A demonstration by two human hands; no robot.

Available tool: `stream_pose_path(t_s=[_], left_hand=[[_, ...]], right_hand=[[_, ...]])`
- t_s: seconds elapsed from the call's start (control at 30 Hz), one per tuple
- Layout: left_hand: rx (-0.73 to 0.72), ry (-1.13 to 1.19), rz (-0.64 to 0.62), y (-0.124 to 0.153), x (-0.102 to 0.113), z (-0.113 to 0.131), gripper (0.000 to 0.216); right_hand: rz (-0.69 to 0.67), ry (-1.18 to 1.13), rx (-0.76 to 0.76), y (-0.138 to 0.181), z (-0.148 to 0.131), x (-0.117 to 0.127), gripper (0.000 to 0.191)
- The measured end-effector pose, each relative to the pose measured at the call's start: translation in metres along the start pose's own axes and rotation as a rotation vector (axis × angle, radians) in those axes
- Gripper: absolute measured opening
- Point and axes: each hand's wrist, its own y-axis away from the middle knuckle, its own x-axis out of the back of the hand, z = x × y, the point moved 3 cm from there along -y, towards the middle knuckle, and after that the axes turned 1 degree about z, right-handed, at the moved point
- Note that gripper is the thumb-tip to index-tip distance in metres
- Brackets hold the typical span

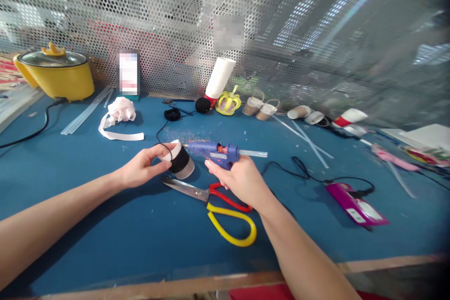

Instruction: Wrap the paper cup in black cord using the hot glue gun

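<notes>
Between its thumb and fingers my left hand (pixel 146 166) grips a white paper cup (pixel 186 172), tilted and partly wrapped with black yarn (pixel 179 161). A loose strand of the yarn runs back to a small black coil (pixel 172 114). My right hand (pixel 239 178) is closed around the handle of a blue hot glue gun (pixel 207 149). Its nozzle points left, at or very near the cup's rim, and a clear glue stick (pixel 255 153) sticks out of its back. Below both hands lie large scissors (pixel 190 190) with one red and one yellow handle.
A yellow electric pot (pixel 66 79) stands at the back left, near crumpled white ribbon (pixel 121 111). Stacked paper cups (pixel 221 77), a yellow pumpkin-shaped craft (pixel 228 103) and small baskets (pixel 253 104) line the mesh wall. At right lie a purple power strip (pixel 355 204) and a pink glue gun (pixel 395 158).
</notes>
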Motion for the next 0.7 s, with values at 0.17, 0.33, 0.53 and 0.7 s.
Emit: stream_pose_path(t_s=[0.17,0.33,0.53,0.7], left_hand=[[-0.007,-0.014,-0.004,0.0002,-0.0004,0.0012,0.018],[-0.009,-0.020,0.001,0.0004,-0.0003,0.0018,0.018],[-0.013,-0.019,-0.004,0.0007,-0.0002,0.0011,0.018],[-0.010,-0.013,0.001,0.0008,-0.0001,0.0006,0.018]], right_hand=[[0.003,-0.012,-0.018,0.0002,0.0017,0.0003,0.026],[0.002,-0.018,0.004,-0.0012,0.0017,0.0001,0.025],[-0.006,-0.040,-0.037,0.0002,0.0032,0.0001,0.026],[-0.015,-0.050,-0.033,-0.0003,0.0033,-0.0006,0.024]])
